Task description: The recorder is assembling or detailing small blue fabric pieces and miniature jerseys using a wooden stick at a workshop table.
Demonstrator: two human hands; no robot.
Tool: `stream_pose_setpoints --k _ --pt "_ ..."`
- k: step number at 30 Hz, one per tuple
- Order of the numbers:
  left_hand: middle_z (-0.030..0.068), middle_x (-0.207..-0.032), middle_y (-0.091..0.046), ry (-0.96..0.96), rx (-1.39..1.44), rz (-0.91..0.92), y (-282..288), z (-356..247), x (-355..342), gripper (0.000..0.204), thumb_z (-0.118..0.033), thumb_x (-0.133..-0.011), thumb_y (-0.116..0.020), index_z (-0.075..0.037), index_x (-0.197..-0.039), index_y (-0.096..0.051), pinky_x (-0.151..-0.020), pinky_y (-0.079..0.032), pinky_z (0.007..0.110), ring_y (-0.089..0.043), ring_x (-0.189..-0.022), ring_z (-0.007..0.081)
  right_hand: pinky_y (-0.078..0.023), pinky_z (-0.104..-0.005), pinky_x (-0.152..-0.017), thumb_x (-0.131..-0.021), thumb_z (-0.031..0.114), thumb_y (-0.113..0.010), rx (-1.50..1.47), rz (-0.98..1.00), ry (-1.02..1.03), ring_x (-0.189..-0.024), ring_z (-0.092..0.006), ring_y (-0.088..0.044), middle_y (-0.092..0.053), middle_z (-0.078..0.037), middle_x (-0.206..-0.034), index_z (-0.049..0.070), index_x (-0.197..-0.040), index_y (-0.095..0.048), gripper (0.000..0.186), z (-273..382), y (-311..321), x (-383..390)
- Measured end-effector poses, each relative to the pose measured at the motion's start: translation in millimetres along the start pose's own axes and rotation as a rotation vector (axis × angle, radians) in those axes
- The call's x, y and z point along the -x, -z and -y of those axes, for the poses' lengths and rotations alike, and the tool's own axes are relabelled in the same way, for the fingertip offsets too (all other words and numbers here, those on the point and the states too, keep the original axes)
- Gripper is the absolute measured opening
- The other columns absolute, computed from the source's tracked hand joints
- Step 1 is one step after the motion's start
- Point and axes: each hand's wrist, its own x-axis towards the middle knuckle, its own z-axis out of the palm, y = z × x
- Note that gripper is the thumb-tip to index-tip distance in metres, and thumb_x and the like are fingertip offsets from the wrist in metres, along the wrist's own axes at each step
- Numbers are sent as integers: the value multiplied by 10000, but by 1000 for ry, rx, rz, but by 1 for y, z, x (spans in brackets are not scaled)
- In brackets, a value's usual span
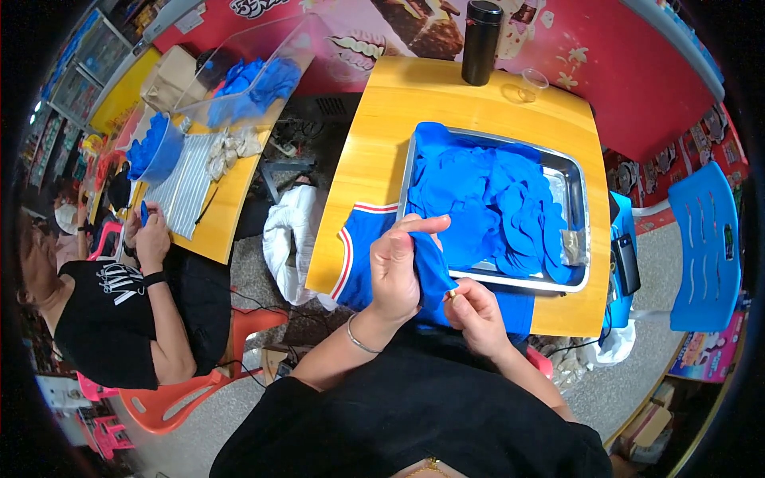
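My left hand [394, 267], a metal bangle on its wrist, grips a blue fabric piece [430, 271] with the index finger stretched over its top. My right hand [474, 315] pinches a small yellowish item [451, 294] at the fabric's lower right edge; what it is exactly I cannot make out. Under both hands lies a blue garment [370, 235] with red-and-white striped trim. Just beyond is a metal tray [582, 223] heaped with thin blue fabric pieces [486, 199].
A black bottle [478, 44] and clear cup [532, 84] stand on the yellow table [366, 143]. At left, another person [111, 319] works at a table [219, 215] with blue-filled tubs [151, 147]. A blue chair [701, 247] is right; a white sack [287, 239] lies between tables.
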Motion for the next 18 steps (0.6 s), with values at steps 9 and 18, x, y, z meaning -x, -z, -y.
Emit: stream_pose_setpoints --k 9,18 --pt "55 -770 -579 -71 -126 53 3 -5 0 505 -406 -952 -408 32 -963 -659 -611 -365 215 -466 -673 94 -300 -203 -526 -941 186 -490 59 -23 74 -597 -36 -363 -461 43 -695 17 -987 -599 206 -4 3 5" --pt "27 -672 -544 -219 -423 146 10 -13 -3 394 -351 -867 -592 26 -935 -684 -546 -326 228 -424 -590 86 -393 -223 -583 -901 121 -546 484 -188 117 -661 -53 -481 -581 -10 -737 -2 -942 -606 143 6 3 4"
